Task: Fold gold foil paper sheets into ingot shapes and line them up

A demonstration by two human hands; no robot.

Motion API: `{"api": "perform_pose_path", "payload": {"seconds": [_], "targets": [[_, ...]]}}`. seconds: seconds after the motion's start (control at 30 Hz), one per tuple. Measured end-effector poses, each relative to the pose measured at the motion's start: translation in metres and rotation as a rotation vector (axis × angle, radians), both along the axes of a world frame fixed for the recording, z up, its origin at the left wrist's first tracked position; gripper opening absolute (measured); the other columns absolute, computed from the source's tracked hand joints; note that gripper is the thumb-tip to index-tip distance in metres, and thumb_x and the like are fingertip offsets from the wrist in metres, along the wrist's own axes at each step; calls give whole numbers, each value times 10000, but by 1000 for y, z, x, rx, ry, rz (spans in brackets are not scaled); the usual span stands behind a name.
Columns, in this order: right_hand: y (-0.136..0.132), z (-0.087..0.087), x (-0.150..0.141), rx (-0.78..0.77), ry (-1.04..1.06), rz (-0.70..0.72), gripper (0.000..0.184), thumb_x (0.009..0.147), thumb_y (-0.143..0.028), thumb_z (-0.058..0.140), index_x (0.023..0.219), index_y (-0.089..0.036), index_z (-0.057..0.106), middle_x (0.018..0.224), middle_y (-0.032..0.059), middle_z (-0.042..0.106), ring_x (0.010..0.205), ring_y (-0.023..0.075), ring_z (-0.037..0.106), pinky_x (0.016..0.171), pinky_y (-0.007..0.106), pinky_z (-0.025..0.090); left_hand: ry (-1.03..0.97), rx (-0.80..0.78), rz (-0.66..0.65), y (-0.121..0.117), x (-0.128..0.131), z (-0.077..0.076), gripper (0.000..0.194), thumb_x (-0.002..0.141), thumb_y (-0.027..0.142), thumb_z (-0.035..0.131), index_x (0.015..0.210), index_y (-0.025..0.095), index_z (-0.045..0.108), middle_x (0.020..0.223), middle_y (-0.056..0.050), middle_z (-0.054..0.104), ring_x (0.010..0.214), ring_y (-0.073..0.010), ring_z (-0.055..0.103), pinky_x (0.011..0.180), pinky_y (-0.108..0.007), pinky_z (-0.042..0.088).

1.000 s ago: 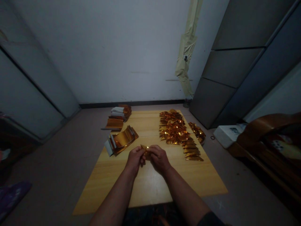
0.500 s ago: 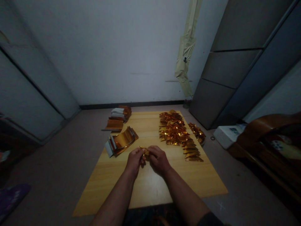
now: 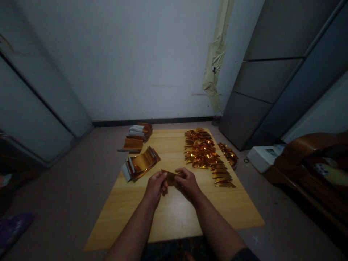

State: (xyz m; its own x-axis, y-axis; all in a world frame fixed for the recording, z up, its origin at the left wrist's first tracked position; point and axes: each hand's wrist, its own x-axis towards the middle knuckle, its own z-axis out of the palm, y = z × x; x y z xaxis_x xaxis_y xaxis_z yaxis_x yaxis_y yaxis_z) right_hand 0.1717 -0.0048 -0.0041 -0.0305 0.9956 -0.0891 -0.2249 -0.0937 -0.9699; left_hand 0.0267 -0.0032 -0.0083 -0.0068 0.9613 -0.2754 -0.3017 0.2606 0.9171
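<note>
The left forearm (image 3: pixel 136 224) and right forearm (image 3: pixel 217 224), both bare, slant inward and forward, with a dark sleeve (image 3: pixel 244 254) showing on the right arm. The left hand (image 3: pixel 154 187) pinches, thumb uppermost, fingers curled beneath. Near it, the right hand (image 3: pixel 189 184) pinches more loosely, its index finger raised above the thumb.

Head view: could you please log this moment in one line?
left hand: holding gold foil piece | right hand: touching its right end | foil sheets: table, left | folded pieces: table, right
</note>
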Motion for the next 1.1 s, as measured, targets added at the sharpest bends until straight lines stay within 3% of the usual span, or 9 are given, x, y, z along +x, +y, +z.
{"api": "perform_pose_path", "payload": {"seconds": [0.3,0.73,0.8,0.97,1.1], "targets": [[0,-1,2,6,40,26,157,597,-242,681,727,-175,623,588,-37,588,471,100,515,443,219,445,-41,-18,-33,0,-4,-2,406,612,490,757,739,167,545,399,62,521,274,-70,392,283,-169,283],[-3,-4,3,206,-317,-41,80,682,-217,578,709,-187,647,631,-26,591,598,128,515,554,228,411,-23,-44,-43,1,-3,-2,363,645,455,711,822,190,536,387,83,510,235,-55,304,273,-153,200],[-4,-3,2,206,-332,-39,77,697,-227,569,711,-189,636,621,-29,576,584,125,498,548,228,399,-44,-52,-57,1,-4,-2,367,642,450,716,814,190,522,423,61,554,251,-63,353,279,-148,200],[-5,-4,0,224,-371,3,54,710,-231,560,694,-195,598,611,-34,550,578,123,485,537,224,376,-173,-70,-43,0,-4,-1,349,644,352,742,843,184,509,625,-24,688,456,-136,603,377,-180,381],[-4,-7,-1,218,-422,8,54,699,-207,528,701,-199,581,587,-41,530,549,120,468,513,219,361,-280,-28,33,-2,-4,-2,305,633,252,753,813,166,523,707,-38,701,610,-138,655,554,-224,483]]}}
